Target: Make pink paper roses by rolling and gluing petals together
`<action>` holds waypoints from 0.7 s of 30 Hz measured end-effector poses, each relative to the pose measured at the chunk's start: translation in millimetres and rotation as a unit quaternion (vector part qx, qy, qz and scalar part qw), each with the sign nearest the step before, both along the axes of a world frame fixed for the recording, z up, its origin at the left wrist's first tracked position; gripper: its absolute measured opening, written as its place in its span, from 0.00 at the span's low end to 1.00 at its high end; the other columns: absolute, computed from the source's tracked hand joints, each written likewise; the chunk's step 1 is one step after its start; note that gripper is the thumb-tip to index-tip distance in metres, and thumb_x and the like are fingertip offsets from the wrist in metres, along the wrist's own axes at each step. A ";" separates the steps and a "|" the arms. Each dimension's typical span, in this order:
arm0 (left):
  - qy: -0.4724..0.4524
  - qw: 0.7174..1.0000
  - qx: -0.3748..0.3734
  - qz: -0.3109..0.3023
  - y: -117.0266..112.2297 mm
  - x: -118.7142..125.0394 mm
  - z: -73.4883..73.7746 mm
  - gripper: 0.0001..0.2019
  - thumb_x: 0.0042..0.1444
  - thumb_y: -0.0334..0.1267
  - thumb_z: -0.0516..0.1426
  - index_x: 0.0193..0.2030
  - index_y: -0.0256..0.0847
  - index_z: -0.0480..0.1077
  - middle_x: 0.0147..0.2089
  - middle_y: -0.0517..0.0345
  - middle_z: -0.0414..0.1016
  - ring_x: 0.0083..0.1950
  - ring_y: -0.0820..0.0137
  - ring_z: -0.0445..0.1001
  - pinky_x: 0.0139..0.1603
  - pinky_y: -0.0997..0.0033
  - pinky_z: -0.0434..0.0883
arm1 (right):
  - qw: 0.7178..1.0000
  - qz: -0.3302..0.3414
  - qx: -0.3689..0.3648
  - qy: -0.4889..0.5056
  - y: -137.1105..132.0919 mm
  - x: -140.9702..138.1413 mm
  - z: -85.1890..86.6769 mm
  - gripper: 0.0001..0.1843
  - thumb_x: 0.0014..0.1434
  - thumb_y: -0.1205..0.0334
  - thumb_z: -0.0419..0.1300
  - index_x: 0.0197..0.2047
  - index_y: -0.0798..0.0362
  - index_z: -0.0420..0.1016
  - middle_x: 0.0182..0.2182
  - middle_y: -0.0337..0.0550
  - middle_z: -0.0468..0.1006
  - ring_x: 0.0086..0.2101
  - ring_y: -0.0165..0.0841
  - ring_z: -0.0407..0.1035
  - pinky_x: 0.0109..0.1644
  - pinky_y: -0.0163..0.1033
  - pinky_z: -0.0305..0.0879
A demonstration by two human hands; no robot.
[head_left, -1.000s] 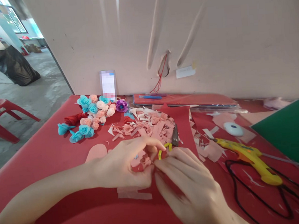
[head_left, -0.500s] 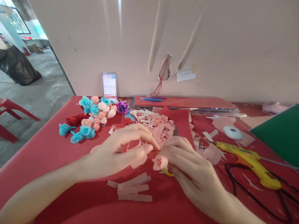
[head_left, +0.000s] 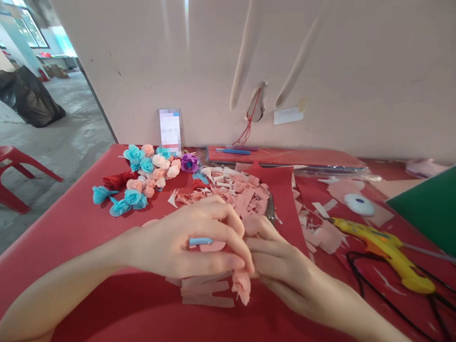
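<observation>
Both hands meet above the red table, around a small pink paper flower [head_left: 242,286]. The thumb and fingers of my left hand [head_left: 194,243] are closed at the base of the flower, whose petals point down toward me. My right hand [head_left: 287,266] is closed just beside it, fingers curled round the stem end, which is hidden. A short light-blue stick [head_left: 200,241] shows through the gap between my left thumb and fingers; whether it is held I cannot tell. Pale pink paper strips [head_left: 208,299] lie on the table below my left hand.
Blue, pink, white and purple paper flowers [head_left: 147,166] are bunched at the back left beside a propped phone [head_left: 170,130]. Pink scraps [head_left: 249,193] are heaped in the middle. A yellow glue gun [head_left: 385,251] with black cord and a green board [head_left: 446,218] lie right.
The flower has tipped from facing up-left to hanging downward. My left hand has come down and right onto its base, and its yellow-green stem is now hidden.
</observation>
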State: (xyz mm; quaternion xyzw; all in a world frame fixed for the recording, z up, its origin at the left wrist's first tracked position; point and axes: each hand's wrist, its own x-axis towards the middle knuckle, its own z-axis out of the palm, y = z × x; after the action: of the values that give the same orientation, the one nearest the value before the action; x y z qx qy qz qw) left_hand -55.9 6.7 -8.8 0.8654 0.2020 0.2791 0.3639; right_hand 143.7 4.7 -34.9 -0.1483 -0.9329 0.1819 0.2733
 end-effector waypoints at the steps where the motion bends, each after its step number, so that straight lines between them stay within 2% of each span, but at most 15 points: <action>1: 0.006 1.000 -0.010 -0.010 0.9 -0.3 -0.4 0.06 0.56 0.29 0.53 0.32 0.34 0.72 0.33 0.57 0.64 0.38 0.74 0.64 0.45 0.76 0.63 | 1.000 0.011 -0.011 -0.007 0.2 0.0 0.6 0.15 0.58 0.77 0.48 0.29 0.50 0.69 0.27 0.37 0.73 0.34 0.31 0.62 0.43 0.36 0.64; 3: 0.010 0.999 -0.024 -0.029 2.2 -0.3 -1.5 0.06 0.54 0.29 0.54 0.29 0.33 0.71 0.33 0.56 0.63 0.36 0.74 0.64 0.44 0.76 0.64 | 0.999 0.031 -0.025 -0.020 1.2 -0.1 0.9 0.15 0.59 0.76 0.48 0.29 0.50 0.70 0.27 0.35 0.74 0.34 0.30 0.63 0.47 0.38 0.61; 6: 0.014 0.998 -0.035 -0.049 2.9 0.8 -2.4 0.04 0.51 0.29 0.57 0.27 0.33 0.68 0.33 0.57 0.63 0.36 0.74 0.63 0.44 0.75 0.63 | 0.996 0.063 -0.056 -0.023 3.9 -0.9 -2.1 0.16 0.61 0.74 0.47 0.29 0.50 0.70 0.26 0.34 0.74 0.31 0.28 0.63 0.47 0.38 0.60; 10: 0.027 0.997 -0.051 -0.058 2.1 2.6 -1.9 0.04 0.50 0.29 0.59 0.27 0.33 0.68 0.32 0.58 0.62 0.37 0.74 0.62 0.45 0.76 0.61 | 0.985 0.096 -0.141 0.004 8.4 -1.1 -11.8 0.18 0.64 0.63 0.46 0.27 0.50 0.71 0.26 0.36 0.74 0.35 0.28 0.62 0.49 0.39 0.56; 13: 0.021 0.995 -0.070 -0.063 1.6 4.0 -2.4 0.03 0.51 0.30 0.58 0.29 0.33 0.68 0.31 0.58 0.62 0.38 0.73 0.62 0.45 0.76 0.61 | 0.980 0.096 -0.176 0.021 10.8 -0.1 -18.1 0.21 0.64 0.57 0.44 0.25 0.51 0.72 0.27 0.39 0.73 0.38 0.30 0.61 0.50 0.41 0.54; 17: 0.000 0.993 -0.090 -0.072 1.1 6.7 -4.5 0.03 0.52 0.29 0.58 0.29 0.33 0.67 0.31 0.59 0.62 0.38 0.74 0.63 0.47 0.76 0.61 | 0.975 0.105 -0.194 0.037 11.3 -0.3 -19.7 0.22 0.63 0.55 0.45 0.24 0.51 0.72 0.27 0.39 0.73 0.35 0.29 0.62 0.47 0.40 0.55; 21: -0.021 0.991 -0.111 -0.068 -0.8 9.2 -5.4 0.07 0.51 0.27 0.57 0.25 0.35 0.64 0.29 0.60 0.61 0.37 0.74 0.63 0.47 0.76 0.61 | 0.970 0.108 -0.213 0.051 10.0 -1.4 -18.0 0.22 0.63 0.55 0.46 0.23 0.53 0.71 0.27 0.40 0.74 0.36 0.28 0.64 0.44 0.39 0.56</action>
State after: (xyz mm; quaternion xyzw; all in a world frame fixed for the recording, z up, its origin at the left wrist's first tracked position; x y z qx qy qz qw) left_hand -46.7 5.9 -14.2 0.8254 0.1651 0.2480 0.4796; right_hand 142.3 14.7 -53.0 -0.0917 -0.8679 0.4121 0.2617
